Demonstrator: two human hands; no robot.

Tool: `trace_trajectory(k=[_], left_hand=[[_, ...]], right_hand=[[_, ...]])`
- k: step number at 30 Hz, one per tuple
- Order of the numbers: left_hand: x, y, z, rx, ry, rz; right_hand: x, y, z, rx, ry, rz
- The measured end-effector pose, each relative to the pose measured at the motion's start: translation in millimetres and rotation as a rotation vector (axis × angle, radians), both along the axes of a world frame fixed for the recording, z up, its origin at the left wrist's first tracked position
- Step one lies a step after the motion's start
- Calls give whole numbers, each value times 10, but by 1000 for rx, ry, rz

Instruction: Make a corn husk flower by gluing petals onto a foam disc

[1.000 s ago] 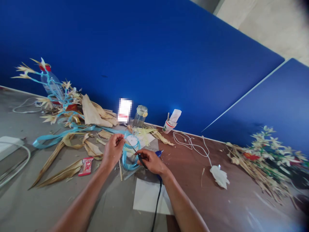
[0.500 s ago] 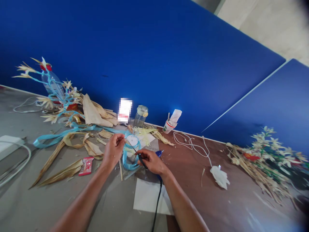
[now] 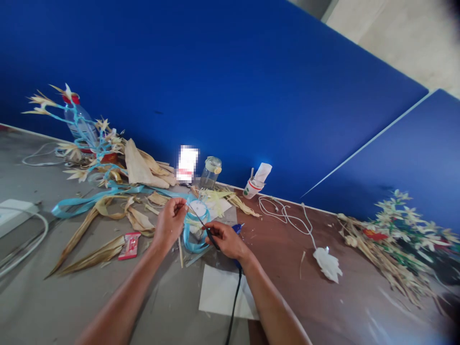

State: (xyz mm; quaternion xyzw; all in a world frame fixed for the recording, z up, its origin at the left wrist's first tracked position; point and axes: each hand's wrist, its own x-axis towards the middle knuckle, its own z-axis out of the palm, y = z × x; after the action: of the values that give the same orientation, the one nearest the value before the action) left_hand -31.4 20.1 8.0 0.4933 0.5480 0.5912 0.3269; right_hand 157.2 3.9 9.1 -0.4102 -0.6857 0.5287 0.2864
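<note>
My left hand is closed in a pinch at the centre; what lies between its fingertips is too small to make out. My right hand grips a thin dark tool, whose tip points up and left to the left fingertips. Under and between the hands lies a roll of light blue ribbon. A blue glue gun lies just behind my right hand, partly hidden by it. A black cord runs toward the front over a white sheet.
Dried husks and a red packet lie at left, below blue-stemmed husk flowers. A jar, a bright blurred screen and a paper cup stand by the blue partition. White flowers lie at right.
The view has shifted very slightly. My hands and the dark tool hold nearly the same pose.
</note>
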Motion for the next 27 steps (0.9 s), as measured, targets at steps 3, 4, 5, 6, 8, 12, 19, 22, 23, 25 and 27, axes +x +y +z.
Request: trace_trajectory(k=[3,4,5,6,8,12,19,22,23,25,27], left_hand=[[-4,2,-3,5,-1,-1],[-5,2,-3,5,-2,0],[-5,3,-4,5,-4,1],[-6,4,-5,5,-7,2],[-7,7,-10,6,-16,6],[-8,15,-20,15,-23,5],[2,1,10,23,-28,20],[1,-5,22,21,-31,28],[2,-5,24,21,-36,32],[11,-6,31,18,-65,33],[29,-7,41,0,-125,14]], right_hand=[[1,8,-29,-3,9,-1],[1,10,-37,-2,8,0],[2,12,-43,-1,6,0],[2,13,-46,0,4,-1],[2,12,-43,4,-4,0],[0,0,-16,-13,1,-1],[-4,3,-25,-11,3,-15],[-7,9,-6,-32,43,-74],[-4,9,5,-50,74,-97],[3,9,25,-89,165,-136],[7,7,30,-111,290,-153]])
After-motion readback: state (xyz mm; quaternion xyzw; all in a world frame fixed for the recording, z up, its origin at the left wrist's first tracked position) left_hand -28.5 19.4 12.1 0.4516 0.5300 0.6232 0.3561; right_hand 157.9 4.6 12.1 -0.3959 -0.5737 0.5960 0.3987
